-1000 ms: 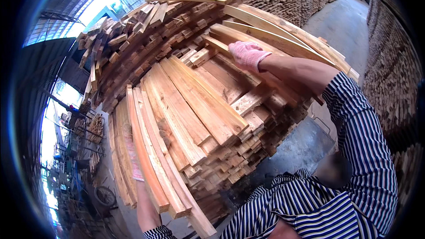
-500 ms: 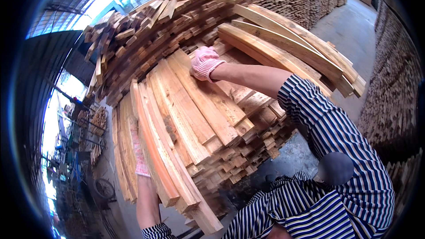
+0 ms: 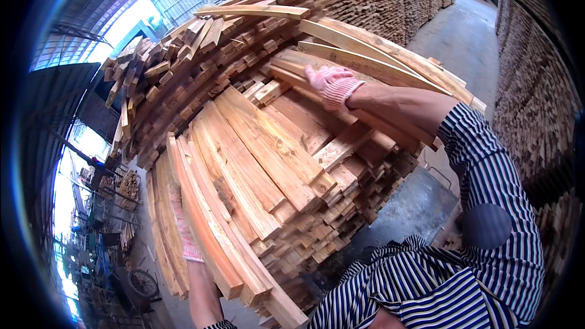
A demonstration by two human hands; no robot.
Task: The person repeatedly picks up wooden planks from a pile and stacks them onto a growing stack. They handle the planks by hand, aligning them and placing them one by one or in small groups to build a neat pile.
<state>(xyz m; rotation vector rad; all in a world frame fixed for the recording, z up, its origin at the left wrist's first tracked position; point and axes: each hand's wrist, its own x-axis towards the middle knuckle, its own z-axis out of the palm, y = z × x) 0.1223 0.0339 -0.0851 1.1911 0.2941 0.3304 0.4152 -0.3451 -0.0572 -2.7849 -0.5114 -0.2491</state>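
My right hand [image 3: 332, 85], in a pink knit glove, grips a long wooden plank [image 3: 402, 127] on the right side of the stack. Its fingers curl over the plank, partly out of sight. My left hand [image 3: 186, 231], gloved too, lies low on the left beside an orange-tinted plank [image 3: 204, 225]. That plank and the wood around it hide its fingers. Between the hands, several pale planks [image 3: 253, 164] lie side by side on top of the stack. Right of them is a lower layer of darker boards [image 3: 298, 119].
Behind stands a higher pile of timber [image 3: 231, 55] with loose pieces on top. More long planks [image 3: 378, 64] lie beyond my right hand. A grey metal surface [image 3: 408, 207] is near my body. Tall wood stacks line the concrete aisle [image 3: 457, 30]; a wheel [image 3: 143, 281] stands at left.
My right hand has moved right from the middle planks onto the plank at the right, which has shifted nearer. My left hand stays beside the left planks. The view has turned slightly right.
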